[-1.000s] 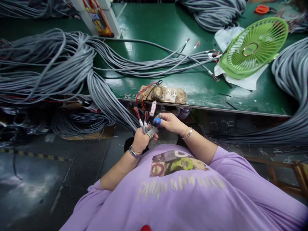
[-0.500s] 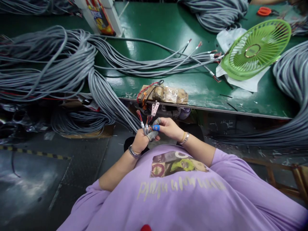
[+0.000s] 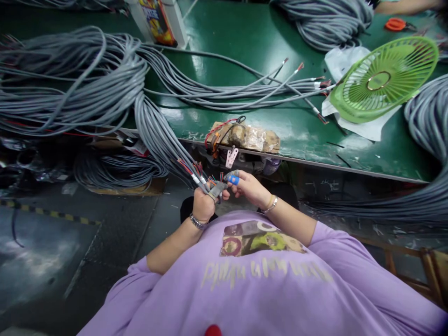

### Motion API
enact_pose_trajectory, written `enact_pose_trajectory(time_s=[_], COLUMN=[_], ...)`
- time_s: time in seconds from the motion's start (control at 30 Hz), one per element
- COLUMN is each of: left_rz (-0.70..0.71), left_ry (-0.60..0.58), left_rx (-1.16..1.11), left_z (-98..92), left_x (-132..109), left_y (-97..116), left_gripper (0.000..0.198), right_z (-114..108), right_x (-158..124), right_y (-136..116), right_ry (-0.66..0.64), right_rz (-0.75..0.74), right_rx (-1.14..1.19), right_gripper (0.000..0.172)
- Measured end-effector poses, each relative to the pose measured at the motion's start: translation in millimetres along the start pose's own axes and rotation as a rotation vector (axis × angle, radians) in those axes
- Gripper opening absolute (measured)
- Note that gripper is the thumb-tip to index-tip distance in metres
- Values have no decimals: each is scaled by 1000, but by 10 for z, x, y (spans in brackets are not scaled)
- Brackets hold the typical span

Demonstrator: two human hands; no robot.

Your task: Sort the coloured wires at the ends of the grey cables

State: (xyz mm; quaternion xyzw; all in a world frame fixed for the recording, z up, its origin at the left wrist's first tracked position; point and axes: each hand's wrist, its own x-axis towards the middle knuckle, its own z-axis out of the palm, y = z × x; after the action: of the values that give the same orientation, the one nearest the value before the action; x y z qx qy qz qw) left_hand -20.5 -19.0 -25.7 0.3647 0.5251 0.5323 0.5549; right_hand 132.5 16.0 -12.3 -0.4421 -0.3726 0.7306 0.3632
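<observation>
My left hand (image 3: 205,204) is closed around several grey cables (image 3: 164,140), whose stripped ends (image 3: 191,171) stick up past the thumb with white bands and red and dark cores. A grey wrap covers its thumb. Fine coloured wires (image 3: 212,181) show between the two hands. My right hand (image 3: 251,187), with blue tape (image 3: 233,179) and grey wrapping on a digit, has its fingers pinched together close to these wires. What lies between those fingertips is too small to make out. Just above hangs a pink clip (image 3: 231,157) at the table edge.
On the green table (image 3: 224,28) lie a large coil of grey cable (image 3: 87,84), a green fan (image 3: 381,80), orange-handled cutters (image 3: 395,24) and a taped wooden block (image 3: 254,137). More cable (image 3: 429,116) hangs at the right. Another person's arm (image 3: 408,6) shows at the top right.
The cable ends in my left hand now lean further left, and fine coloured wires have come into sight between my hands. My right fingertips have drawn slightly away from the left hand. The view has shifted a little.
</observation>
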Motion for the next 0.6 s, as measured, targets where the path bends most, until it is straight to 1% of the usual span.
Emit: enact_pose_trajectory(time_s=[0.07,0.2,0.4,0.6], left_rz=[32,62,12,-48], left_ry=[-28,-74,-5,24], left_rx=[48,125,56,-32], left_z=[-22,-59,-49,-10], left_x=[-15,-41,-30,10], left_y=[-30,-45,-47,-32], left_gripper=[32,35,29,30], right_z=[71,130,93,113], right_x=[-24,-13,20,15], right_y=[-39,-69,8,34], right_ry=[-12,-63,29,35], right_rz=[-50,-80,-112,-147], right_rx=[-77,-97,-111,-53], right_gripper=[41,40,27,24])
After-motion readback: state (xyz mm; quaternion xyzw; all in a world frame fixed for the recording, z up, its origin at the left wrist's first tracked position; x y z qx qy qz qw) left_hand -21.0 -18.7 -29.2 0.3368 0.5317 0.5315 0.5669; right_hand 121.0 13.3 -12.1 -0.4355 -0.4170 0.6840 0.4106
